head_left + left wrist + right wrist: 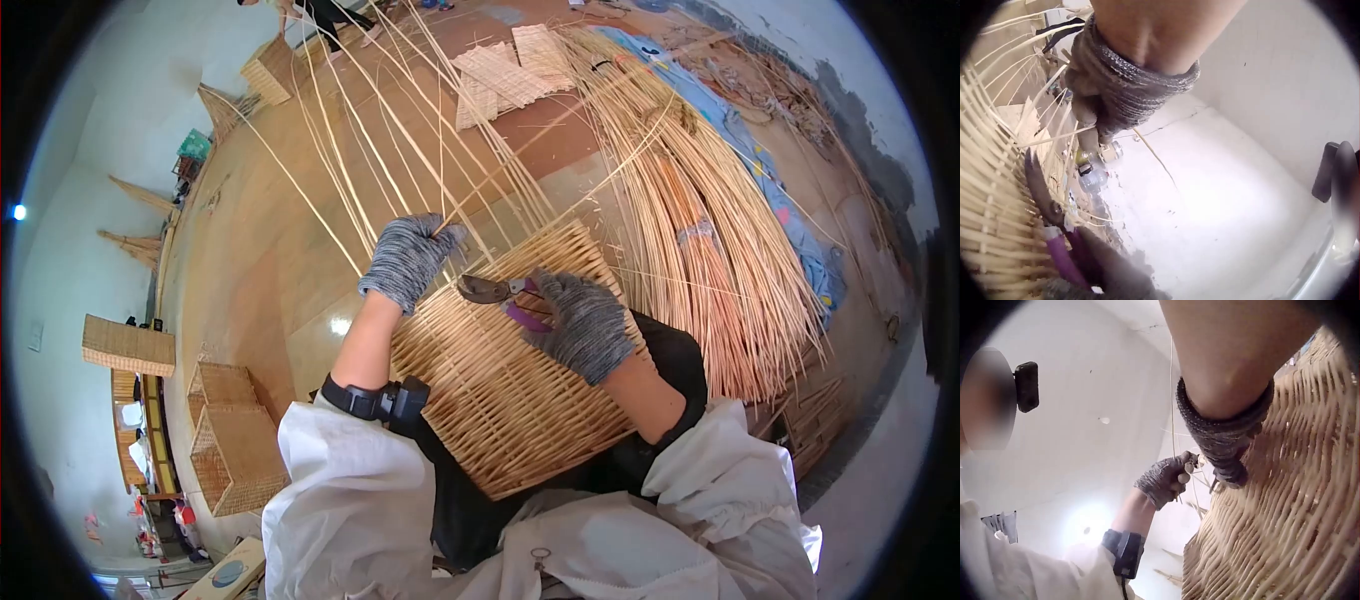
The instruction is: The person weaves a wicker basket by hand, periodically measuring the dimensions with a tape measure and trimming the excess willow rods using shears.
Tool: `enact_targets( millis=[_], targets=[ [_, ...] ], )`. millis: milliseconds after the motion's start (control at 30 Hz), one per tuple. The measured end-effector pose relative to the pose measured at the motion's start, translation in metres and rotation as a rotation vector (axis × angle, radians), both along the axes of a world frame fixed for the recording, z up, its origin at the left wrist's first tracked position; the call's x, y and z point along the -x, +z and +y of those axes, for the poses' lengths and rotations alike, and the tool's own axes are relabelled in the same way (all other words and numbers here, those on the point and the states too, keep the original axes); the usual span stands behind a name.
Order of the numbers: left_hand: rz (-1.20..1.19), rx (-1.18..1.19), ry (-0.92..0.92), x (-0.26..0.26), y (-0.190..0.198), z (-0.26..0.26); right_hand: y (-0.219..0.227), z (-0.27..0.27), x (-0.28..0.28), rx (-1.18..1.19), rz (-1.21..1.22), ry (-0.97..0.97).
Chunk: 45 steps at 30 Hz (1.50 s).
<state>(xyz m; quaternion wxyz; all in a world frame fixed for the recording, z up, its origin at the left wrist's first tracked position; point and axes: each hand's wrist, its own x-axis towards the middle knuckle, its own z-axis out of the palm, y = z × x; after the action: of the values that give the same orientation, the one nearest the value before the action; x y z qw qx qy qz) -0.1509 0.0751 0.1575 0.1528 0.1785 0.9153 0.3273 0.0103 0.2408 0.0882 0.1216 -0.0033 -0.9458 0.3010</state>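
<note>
A woven wicker panel (520, 390) lies across the person's lap, with long loose canes (380, 130) fanning out from its far edge. Gloved in grey knit, the left hand (408, 262) grips a thin cane at that edge; its fingers also show curled in the right wrist view. The right hand (585, 325), in a matching glove, holds pruning shears (490, 290) with purple handles over the panel. In the left wrist view, the blades of the shears (1040, 187) point toward the left hand (1107, 94), close to a pale cane.
A large bundle of canes (700, 250) lies on the floor to the right, beside a blue cloth (775, 190). Flat woven pieces (510, 75) are ahead. Woven baskets (235, 440) stand at the left, near the wall. Another person's legs (335, 20) show at the top.
</note>
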Motion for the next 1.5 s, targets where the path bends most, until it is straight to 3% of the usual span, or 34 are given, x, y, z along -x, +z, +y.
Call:
enact_targets(
  millis=[133, 167, 267, 300, 400, 467, 567, 633, 700, 800, 900, 1000, 1100, 1200, 1300, 1367, 1400, 1467, 1500],
  targets=[
    [-0.041, -0.006, -0.016, -0.009, 0.007, 0.015, -0.017, -0.005, 0.006, 0.16, 0.006, 0.017],
    [-0.164, 0.002, -0.01, -0.016, 0.019, 0.025, -0.015, -0.006, 0.004, 0.163, -0.094, 0.03],
    [0.372, 0.287, -0.37, -0.01, 0.02, 0.05, -0.006, -0.005, -0.008, 0.204, -0.296, 0.037],
    [0.525, 0.161, -0.594, 0.005, 0.003, 0.055, -0.006, -0.002, -0.014, 0.238, -0.302, 0.011],
    [0.329, 0.422, -0.589, 0.022, -0.025, 0.107, -0.017, 0.003, -0.032, 0.279, -0.25, -0.052],
    [0.143, 0.626, -0.468, 0.012, -0.026, 0.148, -0.026, 0.013, -0.042, 0.288, -0.214, -0.079],
    [0.121, 0.746, -0.517, 0.026, -0.032, 0.17, -0.032, 0.033, -0.052, 0.25, -0.165, -0.112],
    [0.196, 0.667, -0.572, 0.029, -0.033, 0.161, -0.033, 0.045, -0.054, 0.156, -0.088, -0.158],
    [0.192, 0.598, -0.579, 0.024, -0.016, 0.147, -0.02, 0.055, -0.046, 0.109, -0.191, -0.221],
    [0.439, 0.497, -0.64, 0.006, -0.001, 0.123, -0.008, 0.067, -0.03, 0.032, -0.25, -0.242],
    [0.345, 0.396, -0.508, 0.0, 0.01, 0.106, -0.006, 0.068, -0.014, -0.078, -0.185, -0.227],
    [0.253, 0.355, -0.44, -0.007, 0.015, 0.101, -0.01, 0.067, -0.001, -0.029, -0.213, -0.188],
    [0.106, 0.116, -0.321, 0.008, -0.001, 0.084, -0.015, 0.06, -0.014, 0.052, -0.28, -0.216],
    [-0.068, 0.061, -0.152, 0.009, 0.006, 0.063, -0.024, 0.055, -0.018, 0.136, -0.195, -0.116],
    [-0.023, 0.012, -0.149, 0.0, 0.012, 0.056, -0.016, 0.044, -0.015, -0.126, 0.14, -0.068],
    [-0.016, 0.058, -0.147, -0.007, 0.018, 0.058, -0.025, 0.038, -0.005, -0.143, 0.11, -0.067],
    [0.122, 0.118, -0.195, -0.005, 0.015, 0.054, -0.027, 0.036, -0.002, -0.154, 0.094, -0.068],
    [0.404, 0.23, -0.274, 0.003, -0.001, 0.033, -0.009, 0.035, -0.013, -0.011, -0.213, -0.053],
    [0.562, 0.002, -0.256, -0.005, 0.0, 0.009, 0.003, 0.032, -0.018, 0.051, -0.366, -0.034]
  ],
)
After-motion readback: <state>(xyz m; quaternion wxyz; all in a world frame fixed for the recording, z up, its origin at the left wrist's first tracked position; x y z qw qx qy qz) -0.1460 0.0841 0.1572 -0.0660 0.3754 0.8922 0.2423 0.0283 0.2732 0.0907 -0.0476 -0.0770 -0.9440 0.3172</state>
